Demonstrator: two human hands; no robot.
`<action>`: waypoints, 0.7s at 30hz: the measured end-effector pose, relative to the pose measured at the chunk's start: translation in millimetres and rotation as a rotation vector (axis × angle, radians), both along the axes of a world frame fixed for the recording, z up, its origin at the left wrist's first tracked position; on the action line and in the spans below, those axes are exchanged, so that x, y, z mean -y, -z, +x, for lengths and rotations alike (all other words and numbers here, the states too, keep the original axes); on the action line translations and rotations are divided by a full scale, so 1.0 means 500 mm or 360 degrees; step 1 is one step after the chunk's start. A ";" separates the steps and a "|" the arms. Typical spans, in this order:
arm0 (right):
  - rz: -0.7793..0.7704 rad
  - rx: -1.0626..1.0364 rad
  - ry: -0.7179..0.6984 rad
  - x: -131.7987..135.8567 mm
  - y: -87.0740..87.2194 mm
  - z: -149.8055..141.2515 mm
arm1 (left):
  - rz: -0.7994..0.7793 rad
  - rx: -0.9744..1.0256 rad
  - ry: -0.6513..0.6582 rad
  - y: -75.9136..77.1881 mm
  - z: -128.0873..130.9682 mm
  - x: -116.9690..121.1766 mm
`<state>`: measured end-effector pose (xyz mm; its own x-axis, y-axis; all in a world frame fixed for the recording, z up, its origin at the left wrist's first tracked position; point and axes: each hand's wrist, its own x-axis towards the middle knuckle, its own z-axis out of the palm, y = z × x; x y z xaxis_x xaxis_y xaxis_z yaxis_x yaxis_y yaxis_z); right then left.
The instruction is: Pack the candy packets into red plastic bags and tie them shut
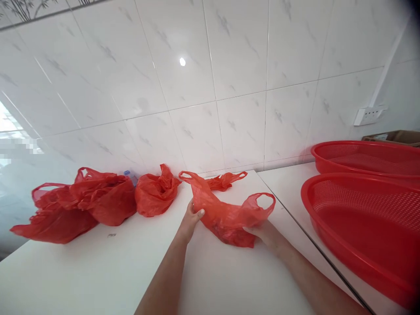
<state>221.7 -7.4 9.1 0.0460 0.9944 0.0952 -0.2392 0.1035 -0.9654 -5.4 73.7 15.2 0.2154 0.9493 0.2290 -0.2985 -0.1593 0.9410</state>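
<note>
Bag (pixel 223 214) is maybe being kept still: left hand (pixel 192 218) pinching its left side, right hand (pixel 263 232) touching its right, grip unclear.

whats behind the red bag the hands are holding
Behind the held bag, a crumpled red bag lies on the white table, with the tiled wall beyond. Whatever the held bag's body covers can't be seen.

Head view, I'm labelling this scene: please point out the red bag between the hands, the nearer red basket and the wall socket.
Red bag (pixel 223 215), head view: middle of its side.
Nearer red basket (pixel 370 236), head view: bare inside floor.
Wall socket (pixel 369 116), head view: faceplate.
</note>
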 end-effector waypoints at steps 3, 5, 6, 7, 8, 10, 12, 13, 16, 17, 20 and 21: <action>-0.0058 -0.0004 0.0089 -0.011 0.009 0.021 | -0.0064 0.0015 0.0195 0.010 0.028 0.002; -0.0130 -0.0150 0.0136 -0.023 0.013 0.046 | -0.0237 0.0084 0.0288 0.022 0.031 0.007; -0.0165 -0.0258 0.0176 -0.029 0.014 0.060 | -0.0311 0.0149 0.0319 0.029 0.031 0.011; -0.0193 -0.0370 0.0226 -0.034 0.016 0.073 | -0.0362 0.0225 0.0335 0.034 0.030 0.014; -0.0214 -0.0475 0.0283 -0.038 0.018 0.085 | -0.0394 0.0296 0.0341 0.039 0.029 0.017; -0.0234 -0.0612 0.0365 -0.044 0.022 0.101 | -0.0427 0.0392 0.0344 0.045 0.031 0.023; -0.0211 -0.0649 0.0323 -0.044 0.024 0.106 | -0.0447 0.0443 0.0342 0.046 0.035 0.025; -0.0171 -0.0640 0.0261 -0.043 0.023 0.106 | -0.0456 0.0464 0.0334 0.045 0.037 0.026; 0.0001 -0.0556 0.0009 -0.037 0.021 0.102 | -0.0470 0.0526 0.0299 0.043 0.037 0.025; 0.0033 -0.0529 -0.0047 -0.034 0.020 0.100 | -0.0471 0.0546 0.0292 0.042 0.036 0.024; -0.0016 -0.0516 -0.0081 -0.026 0.015 0.100 | -0.0478 0.0593 0.0299 0.039 0.028 0.023; -0.0047 -0.0543 -0.0045 -0.024 0.013 0.102 | -0.0478 0.0606 0.0297 0.038 0.026 0.022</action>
